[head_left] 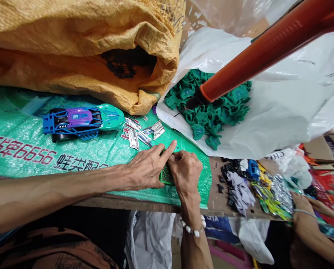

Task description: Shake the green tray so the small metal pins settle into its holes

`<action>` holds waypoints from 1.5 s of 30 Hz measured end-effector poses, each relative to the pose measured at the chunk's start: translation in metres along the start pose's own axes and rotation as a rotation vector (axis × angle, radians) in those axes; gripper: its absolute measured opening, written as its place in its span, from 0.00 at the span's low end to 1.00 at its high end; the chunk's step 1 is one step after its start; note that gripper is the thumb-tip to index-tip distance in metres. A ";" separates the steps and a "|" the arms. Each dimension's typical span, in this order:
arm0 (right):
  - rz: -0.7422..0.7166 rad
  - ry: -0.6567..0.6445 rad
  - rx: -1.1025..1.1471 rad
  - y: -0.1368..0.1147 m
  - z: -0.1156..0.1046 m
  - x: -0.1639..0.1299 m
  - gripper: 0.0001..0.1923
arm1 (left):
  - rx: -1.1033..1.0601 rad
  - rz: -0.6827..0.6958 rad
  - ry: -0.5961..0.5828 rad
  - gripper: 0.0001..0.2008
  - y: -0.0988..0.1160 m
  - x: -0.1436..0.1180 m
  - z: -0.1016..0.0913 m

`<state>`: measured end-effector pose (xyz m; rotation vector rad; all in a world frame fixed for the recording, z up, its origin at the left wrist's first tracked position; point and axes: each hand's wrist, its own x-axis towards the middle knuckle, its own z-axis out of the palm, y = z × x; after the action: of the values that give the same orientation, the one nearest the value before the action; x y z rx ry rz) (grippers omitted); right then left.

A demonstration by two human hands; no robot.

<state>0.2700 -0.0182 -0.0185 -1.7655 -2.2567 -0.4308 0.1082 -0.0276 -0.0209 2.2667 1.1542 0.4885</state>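
Two hands pressed together on a small green part (166,175) on a green mat (29,149)

Red and black characters and the digits 9999, upside down, are printed on the mat left of the part. Beyond the part lie silver stickers (140,132); farther left a toy car (81,121); behind it a yellow sack (80,48); to its right a white bag (268,123) of green pieces (212,108), overhung by an orange tool (265,48). The left hand (147,166) is laid flat, forefinger stretched over the part; the right hand (185,172) is curled, fingertips pinching its edge
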 end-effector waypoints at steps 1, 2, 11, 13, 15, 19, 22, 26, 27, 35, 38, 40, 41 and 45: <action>-0.014 0.000 0.004 0.000 0.000 0.000 0.12 | 0.000 0.000 0.000 0.60 0.000 0.000 0.000; -0.037 -0.006 0.011 0.001 0.000 0.001 0.12 | 0.004 -0.003 0.001 0.60 0.000 0.000 0.000; -0.155 -0.029 0.082 0.015 -0.002 0.002 0.11 | 0.061 -0.003 0.000 0.60 0.002 -0.001 -0.001; -0.172 -0.027 0.080 0.017 -0.002 0.001 0.11 | 0.060 -0.012 -0.014 0.60 0.003 0.000 -0.002; -0.205 -0.032 0.069 0.018 -0.002 0.001 0.11 | 0.060 -0.019 -0.024 0.60 0.003 0.000 -0.003; -0.300 -0.040 0.022 0.020 -0.004 0.005 0.12 | 0.080 -0.010 -0.023 0.60 0.004 -0.001 -0.004; -0.388 -0.055 -0.011 0.022 -0.008 0.010 0.12 | 0.090 0.000 -0.017 0.61 0.003 -0.001 -0.003; -0.516 -0.097 -0.040 0.026 -0.012 0.015 0.12 | 0.099 -0.006 -0.028 0.62 0.002 -0.001 -0.002; -0.546 -0.108 -0.044 0.027 -0.013 0.017 0.13 | 0.099 -0.007 -0.029 0.62 0.002 -0.001 -0.001; -0.790 -0.189 -0.020 0.037 -0.024 0.031 0.13 | 0.106 -0.005 -0.056 0.63 0.002 0.002 -0.003; -0.818 -0.154 -0.028 0.040 -0.025 0.032 0.14 | 0.105 -0.002 -0.060 0.63 0.001 0.001 -0.003; -0.837 -0.132 -0.025 0.040 -0.024 0.032 0.15 | 0.103 0.001 -0.057 0.62 0.000 0.000 -0.002; -0.848 -0.125 -0.028 0.040 -0.023 0.032 0.15 | 0.100 0.007 -0.048 0.62 0.000 0.000 -0.002; -0.928 -0.150 -0.070 0.037 -0.024 0.036 0.14 | 0.097 0.027 -0.029 0.63 -0.001 0.001 -0.001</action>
<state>0.2975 0.0131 0.0201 -0.6677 -3.0919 -0.5397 0.1070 -0.0261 -0.0207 2.3674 1.1570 0.4164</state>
